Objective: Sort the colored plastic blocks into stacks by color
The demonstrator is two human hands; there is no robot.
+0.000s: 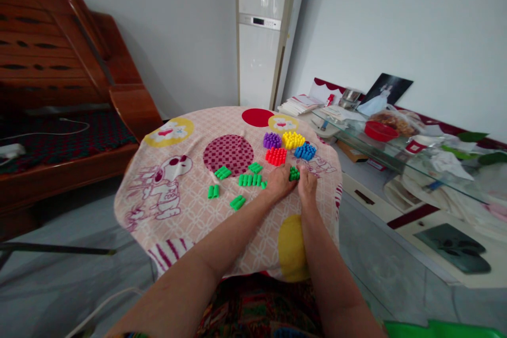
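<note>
My left hand (280, 183) and my right hand (308, 186) are at the right side of the cloth-covered table, closed around a bunch of short green rods (294, 174) from either side. The fingertips are partly hidden. Left of my hands lie loose green rods in small groups: a row of several (250, 180), a small set (223, 172), a pair (213, 191) and another group (238, 202). Just beyond my hands, upright bunches stand close together: red rods (276, 156), purple rods (272, 140), yellow rods (293, 140) and blue rods (304, 151).
A patterned cloth (174, 142) covers the round table. On the right, a glass-topped cabinet (400, 156) carries papers (301, 104), a red bowl (381, 131) and a paper cup (420, 143). A wooden bench (130, 111) stands left; a white floor-standing unit (259, 58) is behind.
</note>
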